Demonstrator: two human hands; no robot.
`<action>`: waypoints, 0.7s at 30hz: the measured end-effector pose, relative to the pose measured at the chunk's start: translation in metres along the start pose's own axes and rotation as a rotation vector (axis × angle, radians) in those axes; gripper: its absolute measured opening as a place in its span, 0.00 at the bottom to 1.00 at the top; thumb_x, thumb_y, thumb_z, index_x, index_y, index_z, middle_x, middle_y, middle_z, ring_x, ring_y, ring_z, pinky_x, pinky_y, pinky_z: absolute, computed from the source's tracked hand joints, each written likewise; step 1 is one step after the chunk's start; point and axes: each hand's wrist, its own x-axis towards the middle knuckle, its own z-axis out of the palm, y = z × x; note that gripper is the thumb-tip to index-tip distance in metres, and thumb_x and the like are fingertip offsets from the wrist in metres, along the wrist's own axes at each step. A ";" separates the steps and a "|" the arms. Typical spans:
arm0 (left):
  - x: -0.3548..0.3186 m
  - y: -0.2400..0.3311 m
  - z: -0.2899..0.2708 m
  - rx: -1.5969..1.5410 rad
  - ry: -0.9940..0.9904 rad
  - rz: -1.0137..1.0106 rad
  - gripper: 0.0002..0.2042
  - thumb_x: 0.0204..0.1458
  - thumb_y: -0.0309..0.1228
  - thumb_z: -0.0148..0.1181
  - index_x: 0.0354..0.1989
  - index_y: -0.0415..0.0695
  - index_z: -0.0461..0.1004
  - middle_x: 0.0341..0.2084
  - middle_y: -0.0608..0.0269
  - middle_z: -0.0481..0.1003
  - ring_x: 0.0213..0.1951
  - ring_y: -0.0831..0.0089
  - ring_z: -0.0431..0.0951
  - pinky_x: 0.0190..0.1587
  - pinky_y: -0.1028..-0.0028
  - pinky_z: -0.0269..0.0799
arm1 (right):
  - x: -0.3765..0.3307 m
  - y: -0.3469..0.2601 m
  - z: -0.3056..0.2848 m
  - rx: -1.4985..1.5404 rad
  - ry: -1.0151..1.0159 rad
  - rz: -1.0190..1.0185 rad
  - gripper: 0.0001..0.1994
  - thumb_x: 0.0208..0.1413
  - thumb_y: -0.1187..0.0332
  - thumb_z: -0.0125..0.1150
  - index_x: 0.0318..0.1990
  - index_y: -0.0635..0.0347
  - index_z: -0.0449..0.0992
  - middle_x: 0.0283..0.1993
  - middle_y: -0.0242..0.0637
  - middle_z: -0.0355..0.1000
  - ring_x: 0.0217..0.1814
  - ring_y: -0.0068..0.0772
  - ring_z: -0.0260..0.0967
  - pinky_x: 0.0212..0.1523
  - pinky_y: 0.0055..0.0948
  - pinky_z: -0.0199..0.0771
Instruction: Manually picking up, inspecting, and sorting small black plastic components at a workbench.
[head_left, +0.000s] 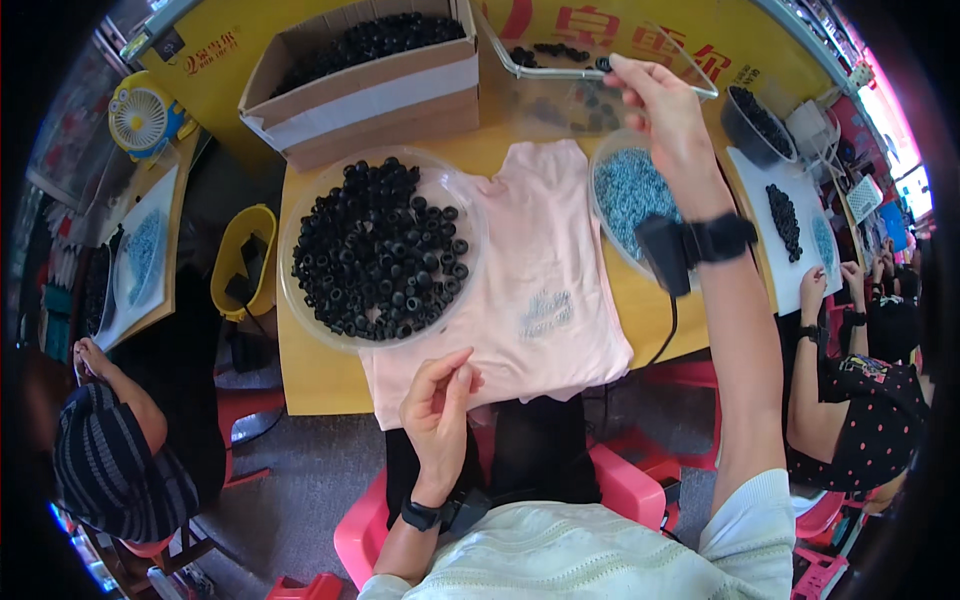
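My right hand (668, 115) reaches far forward and holds a small black ring (603, 63) in its fingertips at the rim of a clear plastic box (560, 95) with a few black rings inside. My left hand (437, 405) rests near my lap at the front edge of a pink cloth (545, 235), its fingers pinched together; whether it holds anything I cannot tell. A round clear tray (300, 300) heaped with black rings lies left of the cloth. A clear dish of small grey-blue pieces (625, 190) sits under my right wrist.
A cardboard box (360, 95) of black rings stands at the back of the yellow table (310, 375). A small pile of grey pieces (545, 312) lies on the cloth. Other people sit at my left (120, 450) and right (865, 390). A yellow bin (243, 260) stands left of the table.
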 end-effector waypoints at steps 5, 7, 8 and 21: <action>0.004 -0.003 -0.002 0.096 -0.052 0.006 0.09 0.57 0.20 0.54 0.45 0.36 0.75 0.33 0.64 0.72 0.34 0.80 0.74 0.38 0.82 0.70 | 0.007 0.021 -0.008 0.025 0.009 0.051 0.11 0.56 0.60 0.62 0.42 0.53 0.77 0.38 0.25 0.77 0.29 0.08 0.61 0.28 0.12 0.60; 0.002 -0.002 -0.002 0.142 -0.052 0.001 0.09 0.58 0.23 0.53 0.46 0.37 0.74 0.32 0.66 0.73 0.34 0.80 0.74 0.40 0.81 0.70 | -0.008 0.015 -0.006 -0.056 0.008 0.037 0.12 0.57 0.61 0.61 0.45 0.54 0.77 0.39 0.26 0.77 0.30 0.08 0.60 0.27 0.12 0.60; 0.002 -0.002 -0.002 0.160 -0.056 0.005 0.09 0.59 0.24 0.53 0.46 0.37 0.74 0.32 0.67 0.73 0.34 0.80 0.73 0.41 0.81 0.70 | -0.018 0.013 -0.010 -0.071 -0.019 0.014 0.11 0.57 0.62 0.61 0.44 0.55 0.77 0.38 0.27 0.77 0.30 0.09 0.61 0.27 0.12 0.61; 0.005 -0.004 -0.002 0.203 -0.060 0.029 0.09 0.58 0.24 0.54 0.45 0.38 0.75 0.33 0.68 0.73 0.34 0.82 0.74 0.39 0.83 0.70 | -0.116 0.005 0.029 -0.362 -0.554 -0.017 0.06 0.52 0.70 0.61 0.36 0.63 0.78 0.28 0.30 0.74 0.28 0.17 0.67 0.27 0.20 0.66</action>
